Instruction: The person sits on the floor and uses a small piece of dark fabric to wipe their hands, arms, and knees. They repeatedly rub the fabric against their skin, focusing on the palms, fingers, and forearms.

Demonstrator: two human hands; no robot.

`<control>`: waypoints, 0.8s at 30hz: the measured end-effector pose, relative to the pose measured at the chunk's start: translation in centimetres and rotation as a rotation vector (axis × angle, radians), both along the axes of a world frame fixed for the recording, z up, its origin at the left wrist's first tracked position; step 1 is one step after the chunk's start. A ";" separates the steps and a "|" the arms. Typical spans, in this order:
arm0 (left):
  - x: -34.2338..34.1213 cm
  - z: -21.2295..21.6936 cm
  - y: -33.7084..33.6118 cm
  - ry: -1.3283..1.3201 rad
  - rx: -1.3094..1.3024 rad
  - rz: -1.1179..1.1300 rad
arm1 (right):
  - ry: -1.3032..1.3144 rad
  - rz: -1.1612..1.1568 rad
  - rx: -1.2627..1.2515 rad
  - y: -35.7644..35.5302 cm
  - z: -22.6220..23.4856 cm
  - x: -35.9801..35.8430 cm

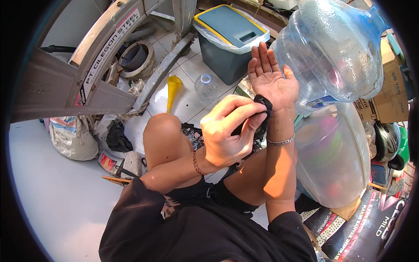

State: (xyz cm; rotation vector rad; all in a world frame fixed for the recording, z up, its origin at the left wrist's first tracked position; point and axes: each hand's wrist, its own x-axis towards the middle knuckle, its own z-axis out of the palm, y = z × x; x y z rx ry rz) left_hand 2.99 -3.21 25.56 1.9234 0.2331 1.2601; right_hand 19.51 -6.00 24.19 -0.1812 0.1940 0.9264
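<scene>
My left hand (229, 131) pinches a bunched black cloth (263, 103) between thumb and fingers. The cloth touches the inner side of my right wrist, just below the palm. My right hand (274, 84) is turned palm up, its fingers stretched out and holding nothing. A silver chain bracelet (281, 142) circles the right wrist, and a braided bracelet (197, 164) the left. Beyond my knees, a yellow funnel (174, 89) rests mouth up near a clear plastic bottle (206, 91) without a visible cap, on the white tiles.
A dark bin with a yellow-rimmed lid (229, 26) stands ahead. At right, a large clear water jug (334, 56) lies tilted above a translucent tub (336, 157), with cardboard boxes (393, 85) behind. A grey steel frame (109, 48) and a filled sack (72, 137) occupy the left.
</scene>
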 end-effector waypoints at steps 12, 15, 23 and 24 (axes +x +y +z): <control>-0.3 -0.5 -1.6 0.010 0.054 -0.189 | -0.018 -0.011 -0.044 0.0 0.3 -0.3; 1.1 0.6 -0.9 0.033 0.093 -0.049 | -0.041 -0.009 -0.054 0.4 0.5 -0.8; -1.1 -2.0 -3.1 0.175 0.190 -0.193 | -0.017 0.023 0.013 1.0 -1.1 -0.3; -1.5 -1.9 -3.4 0.200 0.165 -0.231 | -0.024 0.042 0.062 0.7 -1.4 0.1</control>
